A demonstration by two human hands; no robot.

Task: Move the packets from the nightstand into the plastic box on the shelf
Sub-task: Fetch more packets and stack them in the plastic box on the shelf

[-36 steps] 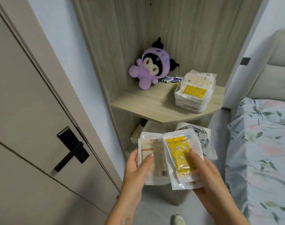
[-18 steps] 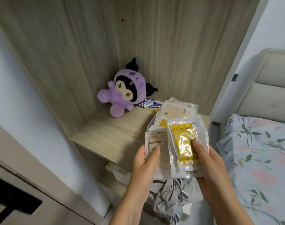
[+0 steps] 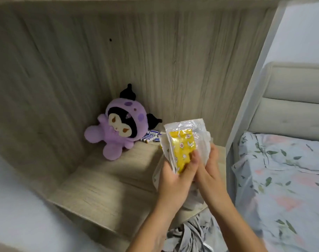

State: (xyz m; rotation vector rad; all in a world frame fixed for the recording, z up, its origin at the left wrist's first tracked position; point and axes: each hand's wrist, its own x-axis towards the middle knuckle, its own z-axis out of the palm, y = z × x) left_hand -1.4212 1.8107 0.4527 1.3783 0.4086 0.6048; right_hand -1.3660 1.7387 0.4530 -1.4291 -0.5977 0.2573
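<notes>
I hold a small stack of clear plastic packets; the front packet (image 3: 182,150) has a yellow printed insert. My left hand (image 3: 175,177) grips the stack from the lower left with its thumb across the yellow part. From the right, my right hand (image 3: 209,170) clasps the stack's edge. The stack stands nearly upright above the right end of the wooden shelf (image 3: 100,188). The plastic box is almost wholly hidden behind my hands; only a whitish edge (image 3: 190,203) shows below them.
A purple plush toy (image 3: 118,131) sits in the shelf's back corner with several small batteries (image 3: 151,138) beside it. Wood panels wall the shelf at back and left. A bed with floral sheets (image 3: 282,179) lies to the right. Grey cloth (image 3: 195,233) is bundled under the shelf.
The two packets held side by side have been pushed together into one stack. My hands have carried it up and forward over the shelf's right end, and the view has moved closer.
</notes>
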